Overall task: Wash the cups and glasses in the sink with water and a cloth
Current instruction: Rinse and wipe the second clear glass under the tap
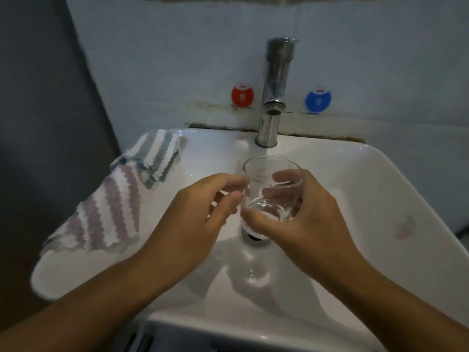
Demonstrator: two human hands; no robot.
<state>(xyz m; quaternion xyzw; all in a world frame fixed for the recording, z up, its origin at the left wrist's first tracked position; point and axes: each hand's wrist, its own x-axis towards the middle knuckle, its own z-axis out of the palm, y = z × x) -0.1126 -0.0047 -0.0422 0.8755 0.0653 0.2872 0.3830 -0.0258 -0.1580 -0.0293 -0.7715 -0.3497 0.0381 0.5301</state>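
A clear drinking glass [272, 189] is held upright over the middle of the white sink [368, 199], below the tap's spout. My right hand [304, 217] grips it, fingers behind and thumb across its base. My left hand [200, 214] is just to its left, fingers loosely curled, fingertips at or near the glass wall; whether they touch it is unclear. A striped cloth [119, 199] in purple, grey and white lies draped over the sink's left rim. A second clear glass [256, 273] seems to lie in the basin near the front, hard to make out.
A chrome tap [275, 97] rises at the back of the sink, with a red [242, 95] and a blue [318, 99] round button on the tiled wall. The drain [255, 237] sits under the held glass. A dark wall stands at the left.
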